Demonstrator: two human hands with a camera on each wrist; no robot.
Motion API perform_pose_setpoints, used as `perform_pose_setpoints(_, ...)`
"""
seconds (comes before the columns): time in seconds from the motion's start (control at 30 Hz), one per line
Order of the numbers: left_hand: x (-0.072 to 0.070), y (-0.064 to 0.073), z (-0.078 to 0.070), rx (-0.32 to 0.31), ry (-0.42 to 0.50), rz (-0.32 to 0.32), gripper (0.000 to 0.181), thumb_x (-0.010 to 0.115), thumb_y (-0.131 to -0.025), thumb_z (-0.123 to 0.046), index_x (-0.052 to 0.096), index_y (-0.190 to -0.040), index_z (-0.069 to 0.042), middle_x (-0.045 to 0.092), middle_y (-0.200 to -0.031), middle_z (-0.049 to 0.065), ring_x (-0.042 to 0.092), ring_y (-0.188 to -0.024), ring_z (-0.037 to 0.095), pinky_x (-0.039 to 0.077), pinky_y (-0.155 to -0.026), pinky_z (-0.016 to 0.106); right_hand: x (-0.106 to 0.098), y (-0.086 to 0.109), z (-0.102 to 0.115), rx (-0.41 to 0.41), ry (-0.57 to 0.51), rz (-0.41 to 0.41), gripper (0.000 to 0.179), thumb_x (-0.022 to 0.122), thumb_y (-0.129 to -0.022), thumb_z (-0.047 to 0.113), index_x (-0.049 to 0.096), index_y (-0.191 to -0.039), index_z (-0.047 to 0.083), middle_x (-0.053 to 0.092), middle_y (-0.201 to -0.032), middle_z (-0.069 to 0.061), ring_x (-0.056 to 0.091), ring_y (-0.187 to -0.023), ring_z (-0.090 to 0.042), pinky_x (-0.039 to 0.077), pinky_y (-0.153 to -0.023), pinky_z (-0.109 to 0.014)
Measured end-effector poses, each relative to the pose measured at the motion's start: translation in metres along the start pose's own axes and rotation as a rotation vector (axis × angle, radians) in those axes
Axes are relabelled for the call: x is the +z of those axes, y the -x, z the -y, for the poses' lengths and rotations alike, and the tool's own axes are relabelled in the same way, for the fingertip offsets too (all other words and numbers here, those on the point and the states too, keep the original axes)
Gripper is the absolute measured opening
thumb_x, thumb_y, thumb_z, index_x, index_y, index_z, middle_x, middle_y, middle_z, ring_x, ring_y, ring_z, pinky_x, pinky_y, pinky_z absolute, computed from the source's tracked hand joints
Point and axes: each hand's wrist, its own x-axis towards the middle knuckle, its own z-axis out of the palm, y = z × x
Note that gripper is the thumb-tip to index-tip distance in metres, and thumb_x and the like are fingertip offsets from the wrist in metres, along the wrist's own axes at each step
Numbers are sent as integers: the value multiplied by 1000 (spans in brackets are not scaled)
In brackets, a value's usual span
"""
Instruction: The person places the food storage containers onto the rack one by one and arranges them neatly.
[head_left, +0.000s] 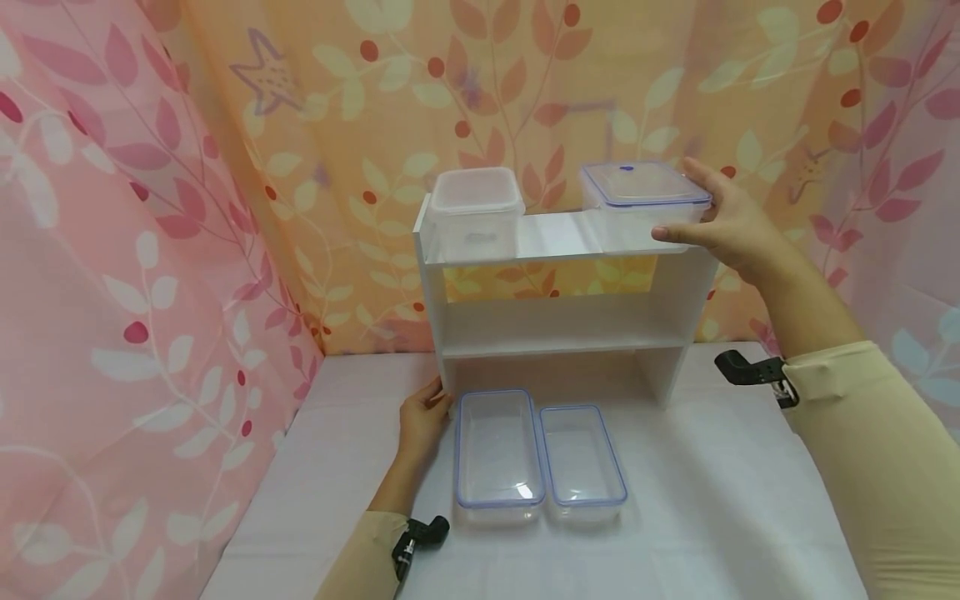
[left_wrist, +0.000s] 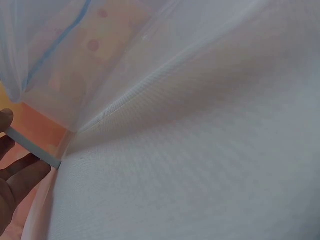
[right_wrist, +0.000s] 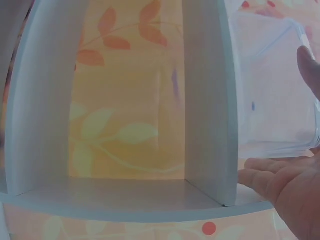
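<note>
A white shelf unit (head_left: 562, 325) stands on the cloth-covered table. My left hand (head_left: 424, 419) pinches the lower front edge of its left side panel; the left wrist view shows fingers (left_wrist: 30, 175) on both sides of the board. Clear lidded boxes sit at both ends of its top board. Beside the right one, a blue-rimmed food container (head_left: 641, 208), is my right hand (head_left: 731, 221), spread at its right end. In the right wrist view its fingers (right_wrist: 270, 175) lie fairly straight along the container's side, the thumb apart from them.
A clear box with a whitish lid (head_left: 477, 192) occupies the top left of the shelf. Two blue-rimmed containers, a larger one (head_left: 500, 450) and a smaller one (head_left: 583, 457), lie on the table (head_left: 720, 508) before the shelf. Patterned curtains (head_left: 360, 250) hang behind and at the sides.
</note>
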Motion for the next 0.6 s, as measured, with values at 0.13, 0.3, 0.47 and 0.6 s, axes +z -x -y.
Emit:
perform_pose_setpoints(0.13, 0, 0, 0, 0, -10, -3, 45, 74, -95, -12, 65, -139, -13, 69, -133, 10, 72, -112, 25, 61, -75, 27, 1, 5, 4, -6, 7, -18, 101, 78, -92, 13, 11, -166, 24, 16, -172, -5, 46, -135, -19, 46, -86, -7)
perform_pose_setpoints(0.3, 0, 1, 0, 1, -3, 0, 44, 75, -94, -14, 66, -137, -13, 70, -131, 10, 72, -110, 26, 62, -76, 34, 1, 14, 5, 11, 30, -65, 94, 77, -94, 21, 16, -165, 29, 15, -172, -2, 32, -152, -26, 43, -88, -5)
perform_pose_setpoints(0.47, 1, 0, 2, 11, -7, -1, 45, 76, -94, -16, 65, -138, -12, 69, -131, 11, 72, -110, 27, 63, -77, 36, 3, 24, 6, 12, 62, -104, 92, 77, -94, 27, 19, -165, 28, 17, -172, -2, 33, -152, -25, 44, -93, -5)
perform_pose_setpoints(0.6, 1, -1, 3, 3, -5, -1, 45, 75, -95, -14, 65, -138, -13, 70, -130, 10, 72, -109, 24, 61, -73, 29, 3, 32, 7, 22, 126, -139, 89, 76, -93, 35, 23, -164, 31, 21, -171, 3, 33, -152, -28, 44, -96, -6)
